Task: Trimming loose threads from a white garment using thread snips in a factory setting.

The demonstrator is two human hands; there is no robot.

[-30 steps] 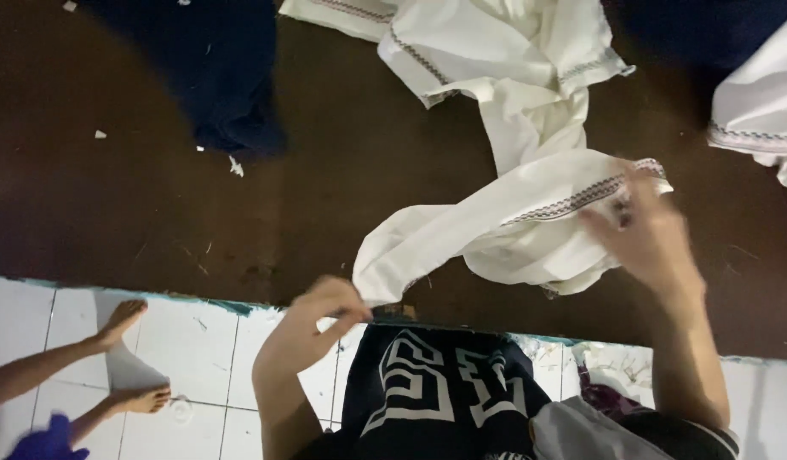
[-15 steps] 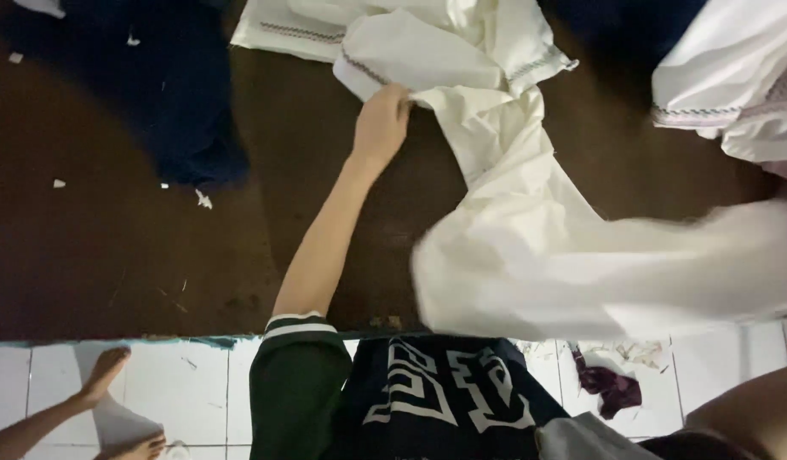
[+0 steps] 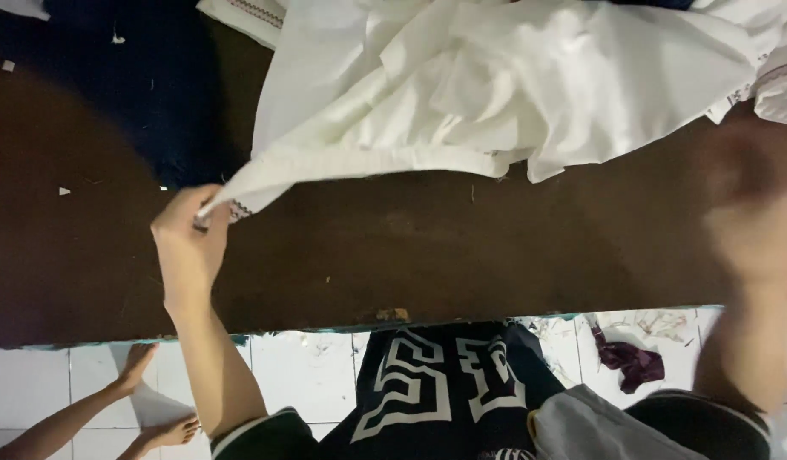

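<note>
Nearest, the left hand [image 3: 187, 243] pinches the trimmed corner of a white cloth [image 3: 496, 94], lifting that edge off the dark table [image 3: 427, 255] so it spreads flat; the right hand [image 3: 755, 226] is blurred, grip unclear; beyond lies a navy cloth [image 3: 155, 94]

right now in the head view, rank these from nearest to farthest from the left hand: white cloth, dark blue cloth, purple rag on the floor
1. white cloth: its trimmed corner is pinched in the left hand, over the brown table.
2. dark blue cloth: on the table, just up past the hand.
3. purple rag: far right, on the white tiled floor.
</note>
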